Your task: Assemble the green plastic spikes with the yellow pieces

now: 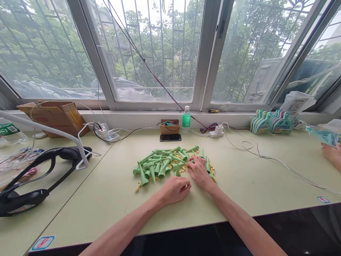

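A pile of green plastic spikes [151,167], tapered and with wide collars at one end, lies on the table in front of me. Small yellow stick-like pieces [137,187] are scattered among and under them. My left hand [174,189] rests at the near edge of the pile, its fingers curled closed; whatever they may hold is hidden. One green spike [177,170] points up just behind its knuckles. Over the pile's right part, my right hand [199,171] has its fingers bent down among the spikes, and its fingertips are partly hidden.
Behind the pile are a black phone [170,137], a small cardboard box [165,128] and a green-labelled bottle [186,119]. A black headset [39,174] lies left. White cables [279,161] cross the right side, where another person's hand [331,153] is near teal plastic [323,136].
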Demonstrator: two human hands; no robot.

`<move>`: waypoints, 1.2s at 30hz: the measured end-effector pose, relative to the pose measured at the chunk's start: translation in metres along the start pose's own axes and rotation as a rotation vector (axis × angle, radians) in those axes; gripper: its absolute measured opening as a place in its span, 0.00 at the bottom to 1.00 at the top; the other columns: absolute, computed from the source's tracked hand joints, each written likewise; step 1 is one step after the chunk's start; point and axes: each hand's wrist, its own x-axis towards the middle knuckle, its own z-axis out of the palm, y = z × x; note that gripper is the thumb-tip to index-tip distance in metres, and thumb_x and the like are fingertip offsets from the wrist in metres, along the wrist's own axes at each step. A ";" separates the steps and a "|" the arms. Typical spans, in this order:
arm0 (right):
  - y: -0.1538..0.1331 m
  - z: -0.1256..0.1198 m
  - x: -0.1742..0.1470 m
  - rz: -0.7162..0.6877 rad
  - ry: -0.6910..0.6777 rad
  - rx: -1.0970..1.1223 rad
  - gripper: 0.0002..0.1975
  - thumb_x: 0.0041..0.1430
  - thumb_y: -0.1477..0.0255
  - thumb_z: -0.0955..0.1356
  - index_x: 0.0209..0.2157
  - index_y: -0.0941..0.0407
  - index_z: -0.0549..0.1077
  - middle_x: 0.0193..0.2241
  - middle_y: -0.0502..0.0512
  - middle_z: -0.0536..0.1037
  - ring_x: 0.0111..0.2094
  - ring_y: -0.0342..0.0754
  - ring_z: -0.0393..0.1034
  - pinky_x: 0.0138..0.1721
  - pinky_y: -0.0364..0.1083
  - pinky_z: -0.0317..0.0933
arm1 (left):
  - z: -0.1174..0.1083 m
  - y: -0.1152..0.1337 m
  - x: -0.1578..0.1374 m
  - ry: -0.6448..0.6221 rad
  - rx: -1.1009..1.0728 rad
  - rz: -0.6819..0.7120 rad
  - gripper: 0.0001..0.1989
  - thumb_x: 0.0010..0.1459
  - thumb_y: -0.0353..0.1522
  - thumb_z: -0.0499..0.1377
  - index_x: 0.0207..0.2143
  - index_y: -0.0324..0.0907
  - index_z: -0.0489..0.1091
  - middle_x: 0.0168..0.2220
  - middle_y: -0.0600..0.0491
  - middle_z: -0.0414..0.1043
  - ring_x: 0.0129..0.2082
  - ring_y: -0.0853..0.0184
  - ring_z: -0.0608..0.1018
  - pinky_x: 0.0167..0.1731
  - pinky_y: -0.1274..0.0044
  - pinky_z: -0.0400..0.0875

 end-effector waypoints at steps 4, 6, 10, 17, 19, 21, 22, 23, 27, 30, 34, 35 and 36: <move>0.002 0.003 0.000 0.003 -0.017 0.004 0.10 0.58 0.82 0.65 0.27 0.55 0.72 0.42 0.57 0.71 0.46 0.56 0.60 0.46 0.54 0.54 | -0.001 0.000 0.000 0.009 -0.003 0.010 0.11 0.56 0.25 0.51 0.21 0.41 0.62 0.19 0.57 0.61 0.19 0.73 0.60 0.22 0.79 0.51; 0.003 0.006 0.000 -0.001 -0.020 0.005 0.10 0.58 0.82 0.64 0.27 0.55 0.72 0.42 0.57 0.71 0.47 0.56 0.60 0.47 0.54 0.54 | 0.000 0.000 0.000 0.005 0.011 0.018 0.11 0.56 0.24 0.52 0.21 0.41 0.62 0.20 0.57 0.62 0.19 0.73 0.60 0.22 0.79 0.51; 0.004 0.009 -0.001 -0.008 -0.010 0.027 0.09 0.59 0.82 0.64 0.27 0.56 0.71 0.42 0.58 0.70 0.47 0.56 0.61 0.47 0.54 0.54 | 0.001 -0.002 0.000 0.005 0.050 0.018 0.11 0.56 0.24 0.52 0.21 0.40 0.62 0.20 0.57 0.62 0.19 0.74 0.61 0.22 0.79 0.51; -0.004 0.005 0.001 0.003 0.084 0.181 0.07 0.62 0.79 0.62 0.32 0.55 0.69 0.39 0.57 0.71 0.43 0.54 0.62 0.46 0.53 0.56 | 0.003 -0.002 -0.001 0.022 0.064 0.012 0.11 0.57 0.25 0.52 0.21 0.40 0.62 0.20 0.58 0.62 0.19 0.74 0.59 0.22 0.80 0.53; -0.005 0.004 0.003 -0.017 0.112 0.258 0.07 0.64 0.78 0.62 0.33 0.55 0.68 0.36 0.56 0.71 0.41 0.53 0.62 0.45 0.52 0.57 | 0.004 -0.003 -0.001 0.039 0.072 -0.002 0.12 0.58 0.26 0.52 0.21 0.40 0.62 0.20 0.58 0.62 0.19 0.74 0.59 0.22 0.79 0.52; -0.005 0.004 0.003 -0.036 0.141 0.350 0.06 0.64 0.77 0.61 0.33 0.55 0.66 0.34 0.55 0.71 0.39 0.52 0.63 0.42 0.50 0.58 | 0.004 -0.003 -0.001 0.063 0.073 -0.023 0.12 0.59 0.27 0.52 0.22 0.40 0.63 0.21 0.57 0.63 0.20 0.74 0.59 0.23 0.79 0.53; -0.005 0.004 0.004 -0.035 0.152 0.400 0.06 0.65 0.76 0.61 0.33 0.55 0.66 0.33 0.55 0.71 0.38 0.51 0.63 0.40 0.49 0.59 | 0.005 -0.004 -0.002 0.077 0.068 -0.032 0.12 0.60 0.27 0.51 0.22 0.40 0.63 0.21 0.57 0.63 0.20 0.74 0.60 0.23 0.79 0.53; -0.005 0.004 0.004 -0.026 0.156 0.449 0.06 0.65 0.76 0.60 0.34 0.55 0.65 0.32 0.55 0.70 0.36 0.50 0.63 0.38 0.47 0.60 | 0.005 -0.005 -0.002 0.093 0.059 -0.039 0.12 0.61 0.27 0.50 0.23 0.40 0.64 0.21 0.57 0.63 0.21 0.74 0.60 0.24 0.79 0.54; -0.007 0.004 0.003 0.033 0.138 0.581 0.05 0.66 0.73 0.61 0.34 0.55 0.65 0.31 0.52 0.70 0.31 0.46 0.64 0.33 0.45 0.59 | 0.006 -0.008 -0.002 0.173 0.029 -0.067 0.13 0.63 0.28 0.48 0.25 0.40 0.64 0.21 0.57 0.61 0.21 0.73 0.60 0.25 0.79 0.54; -0.009 0.002 0.002 0.049 0.120 0.618 0.05 0.65 0.72 0.61 0.34 0.55 0.65 0.30 0.51 0.70 0.29 0.45 0.64 0.32 0.44 0.59 | 0.006 -0.009 -0.001 0.240 -0.010 -0.130 0.11 0.64 0.30 0.48 0.30 0.40 0.66 0.21 0.58 0.60 0.21 0.73 0.60 0.25 0.80 0.55; -0.012 -0.001 0.002 0.052 0.085 0.678 0.07 0.66 0.70 0.61 0.33 0.55 0.66 0.29 0.52 0.70 0.28 0.45 0.64 0.31 0.44 0.60 | 0.004 -0.007 0.000 0.282 -0.115 -0.217 0.10 0.66 0.34 0.47 0.37 0.41 0.67 0.20 0.60 0.59 0.20 0.73 0.60 0.24 0.80 0.55; -0.013 -0.001 0.002 0.053 0.075 0.702 0.07 0.66 0.69 0.61 0.33 0.55 0.66 0.29 0.52 0.70 0.27 0.44 0.63 0.31 0.44 0.60 | 0.004 -0.007 0.000 0.292 -0.138 -0.236 0.10 0.66 0.34 0.47 0.39 0.41 0.66 0.20 0.60 0.58 0.19 0.73 0.59 0.24 0.80 0.54; -0.013 -0.001 0.001 0.056 0.066 0.728 0.08 0.66 0.69 0.61 0.34 0.55 0.67 0.29 0.52 0.70 0.26 0.44 0.63 0.30 0.44 0.60 | 0.004 -0.007 0.000 0.298 -0.158 -0.252 0.10 0.67 0.35 0.47 0.41 0.41 0.65 0.20 0.61 0.57 0.19 0.73 0.59 0.23 0.80 0.54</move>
